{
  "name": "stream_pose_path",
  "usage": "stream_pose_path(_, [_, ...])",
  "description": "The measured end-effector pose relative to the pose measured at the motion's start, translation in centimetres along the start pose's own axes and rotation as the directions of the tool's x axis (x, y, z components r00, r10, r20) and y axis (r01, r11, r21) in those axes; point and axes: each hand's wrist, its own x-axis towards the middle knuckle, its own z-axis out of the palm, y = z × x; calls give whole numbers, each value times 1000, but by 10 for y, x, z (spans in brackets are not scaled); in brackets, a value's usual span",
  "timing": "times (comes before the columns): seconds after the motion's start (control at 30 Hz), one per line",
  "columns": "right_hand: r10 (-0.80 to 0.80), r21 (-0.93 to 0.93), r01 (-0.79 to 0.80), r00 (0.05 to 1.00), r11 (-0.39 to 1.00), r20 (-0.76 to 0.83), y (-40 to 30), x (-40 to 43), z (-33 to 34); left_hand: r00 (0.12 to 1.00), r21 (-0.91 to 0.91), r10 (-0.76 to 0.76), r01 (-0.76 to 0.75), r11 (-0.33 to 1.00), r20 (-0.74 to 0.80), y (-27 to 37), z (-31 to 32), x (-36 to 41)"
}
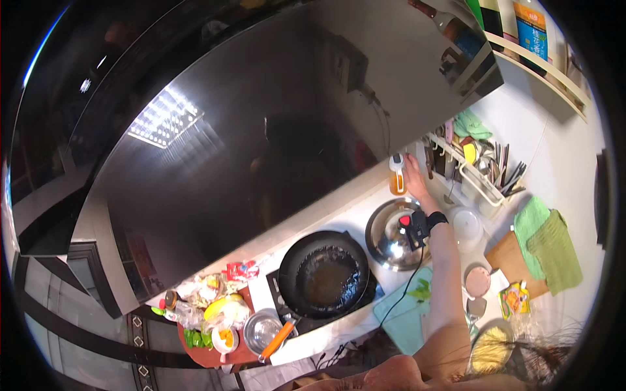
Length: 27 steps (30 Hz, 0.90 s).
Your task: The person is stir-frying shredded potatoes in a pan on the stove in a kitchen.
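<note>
My right hand [415, 177] reaches out to the back of the counter, its fingers beside the white lid of an oil bottle [398, 182] with amber liquid. Whether the fingers grip the bottle or only touch it, I cannot tell. A black strap with a small cabled device [418, 229] is on the wrist. Below the forearm lies a domed steel lid [384, 232], partly covered by the device. A black wok [325, 278] with shiny liquid in the bottom sits on the cooktop [274, 288], its orange handle [278, 340] pointing towards me. My left hand is out of view.
A dark range hood [254, 161] overhangs the back. On the left, a red board [208, 359] bears green peppers [197, 338], a cup [226, 342] and packages, near a steel pot [261, 332]. A light-blue cutting board [401, 317], a utensil rack [481, 185] and cloths [555, 251] are on the right.
</note>
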Motion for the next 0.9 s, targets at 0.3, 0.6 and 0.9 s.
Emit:
stream_pose_path(0.3, [-139, 68, 136, 990, 988, 34, -223, -88, -116, 925, -704, 53, 249, 665, 376, -123, -15, 35])
stream_pose_path(0.6, [57, 8, -61, 965, 998, 254, -417, -315, -155, 656, -698, 513, 29, 715, 553, -13, -61, -6])
stream_pose_path(0.9, [40, -51, -13, 818, 999, 574, -475, -417, -141, -141, -533, 551, 148, 833, 823, 133, -35, -104])
